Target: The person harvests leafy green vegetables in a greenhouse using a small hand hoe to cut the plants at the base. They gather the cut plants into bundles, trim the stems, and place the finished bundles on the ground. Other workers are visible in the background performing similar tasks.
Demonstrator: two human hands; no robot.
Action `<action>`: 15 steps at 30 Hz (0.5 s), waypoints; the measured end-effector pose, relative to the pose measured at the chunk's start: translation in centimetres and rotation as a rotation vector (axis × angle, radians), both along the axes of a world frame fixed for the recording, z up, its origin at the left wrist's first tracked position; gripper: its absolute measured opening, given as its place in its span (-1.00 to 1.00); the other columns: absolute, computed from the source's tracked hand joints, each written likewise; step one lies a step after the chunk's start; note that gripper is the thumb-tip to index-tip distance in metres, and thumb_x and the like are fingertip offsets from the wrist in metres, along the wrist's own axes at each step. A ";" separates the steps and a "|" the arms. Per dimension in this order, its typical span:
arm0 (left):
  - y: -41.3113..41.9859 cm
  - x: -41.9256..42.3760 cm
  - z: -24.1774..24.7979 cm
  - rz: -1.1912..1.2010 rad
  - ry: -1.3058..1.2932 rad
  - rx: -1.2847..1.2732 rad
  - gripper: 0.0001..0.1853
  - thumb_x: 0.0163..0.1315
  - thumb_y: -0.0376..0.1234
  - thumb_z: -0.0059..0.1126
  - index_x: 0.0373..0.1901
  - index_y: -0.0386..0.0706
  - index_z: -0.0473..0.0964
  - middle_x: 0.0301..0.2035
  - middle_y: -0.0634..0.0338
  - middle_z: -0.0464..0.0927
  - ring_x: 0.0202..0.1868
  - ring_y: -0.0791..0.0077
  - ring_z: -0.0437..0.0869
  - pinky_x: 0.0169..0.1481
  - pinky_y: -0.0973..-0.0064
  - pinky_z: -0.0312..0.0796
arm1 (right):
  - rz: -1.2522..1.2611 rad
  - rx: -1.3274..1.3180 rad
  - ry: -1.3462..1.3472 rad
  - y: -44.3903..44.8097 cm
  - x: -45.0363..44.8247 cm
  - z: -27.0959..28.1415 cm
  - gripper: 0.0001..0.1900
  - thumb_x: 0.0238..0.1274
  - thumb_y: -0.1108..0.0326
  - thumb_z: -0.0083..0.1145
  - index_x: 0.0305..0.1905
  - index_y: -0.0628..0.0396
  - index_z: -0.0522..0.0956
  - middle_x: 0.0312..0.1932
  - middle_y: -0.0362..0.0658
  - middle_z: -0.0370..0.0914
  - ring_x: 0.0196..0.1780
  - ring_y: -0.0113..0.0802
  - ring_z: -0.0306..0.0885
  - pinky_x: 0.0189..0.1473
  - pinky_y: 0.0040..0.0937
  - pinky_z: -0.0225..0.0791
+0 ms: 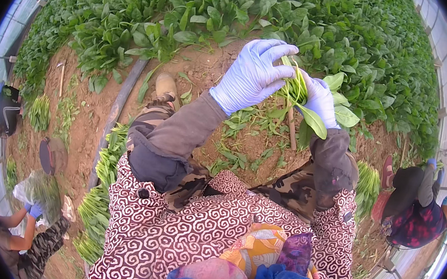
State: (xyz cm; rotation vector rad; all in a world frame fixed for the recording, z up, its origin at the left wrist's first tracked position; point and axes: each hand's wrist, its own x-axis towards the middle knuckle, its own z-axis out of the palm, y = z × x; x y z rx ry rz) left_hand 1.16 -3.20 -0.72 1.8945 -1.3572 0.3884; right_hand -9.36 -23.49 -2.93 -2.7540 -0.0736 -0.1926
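My left hand [256, 76], in a thin blue glove, has its fingers bent at the stem ends of a bunch of spinach [295, 86]. From the right, my right hand [319, 98], gloved alike, is closed around the bunch, whose broad leaves hang out below and to the right. Under my hands a wooden handle [291, 129] stands out over the soil; its far end is hidden by the bunch. Loose leaves and stems [238, 157] lie on the ground between my legs.
Dense spinach plants [204, 8] grow ahead. A dark pipe [125, 89] runs along the ground at my left, beside piled bunches [94, 207]. More cut spinach [367, 185] lies at my right. Co-workers are at both sides; one at lower left handles a plastic bag of greens [42, 194].
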 end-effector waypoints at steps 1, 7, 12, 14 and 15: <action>0.0 0.0 0.0 -0.008 -0.027 0.009 -0.68 -0.04 -0.35 0.35 -0.18 0.02 0.56 0.18 0.21 0.44 0.21 0.15 0.41 0.27 0.16 0.25 | 0.008 0.016 0.002 0.1 0.0 0.1 -0.26 -0.16 0.28 0.38 0.27 -0.12 0.36 -0.14 -0.11 0.61 -0.10 -0.10 0.55 0.07 -0.26 0.34; -0.4 0.4 -0.9 0.017 -0.327 0.143 -0.75 0.02 -0.33 0.25 -0.21 -0.01 0.56 0.13 0.22 0.47 0.17 0.22 0.46 0.20 0.19 0.35 | 0.032 -0.090 0.002 -0.3 0.0 -0.5 -0.30 -0.11 0.33 0.31 0.27 -0.12 0.36 -0.13 -0.12 0.62 -0.11 -0.09 0.56 0.06 -0.26 0.34; -0.6 0.2 -1.2 0.023 -0.275 0.040 -0.77 0.01 -0.37 0.26 -0.24 -0.05 0.56 0.01 0.22 0.55 0.09 0.23 0.52 0.13 0.23 0.41 | 0.018 -0.059 0.011 -0.3 0.0 -0.5 -0.31 -0.10 0.37 0.28 0.27 -0.13 0.37 -0.15 -0.12 0.62 -0.09 -0.09 0.55 0.06 -0.25 0.34; -0.3 0.3 -1.0 0.055 -0.171 -0.043 -0.79 0.01 -0.39 0.27 -0.27 -0.07 0.55 -0.03 0.21 0.57 0.06 0.21 0.54 0.12 0.25 0.41 | 0.011 -0.012 0.006 0.1 0.0 -0.1 -0.30 -0.12 0.39 0.29 0.27 -0.13 0.37 -0.15 -0.12 0.61 -0.08 -0.07 0.55 0.05 -0.25 0.34; -0.3 0.4 -0.9 0.066 -0.110 -0.096 -0.80 0.01 -0.40 0.28 -0.28 -0.08 0.55 -0.05 0.21 0.58 0.05 0.20 0.54 0.11 0.25 0.41 | -0.001 0.009 0.010 0.3 -0.1 0.3 -0.29 -0.13 0.39 0.30 0.27 -0.13 0.37 -0.16 -0.12 0.61 -0.08 -0.06 0.54 0.04 -0.24 0.35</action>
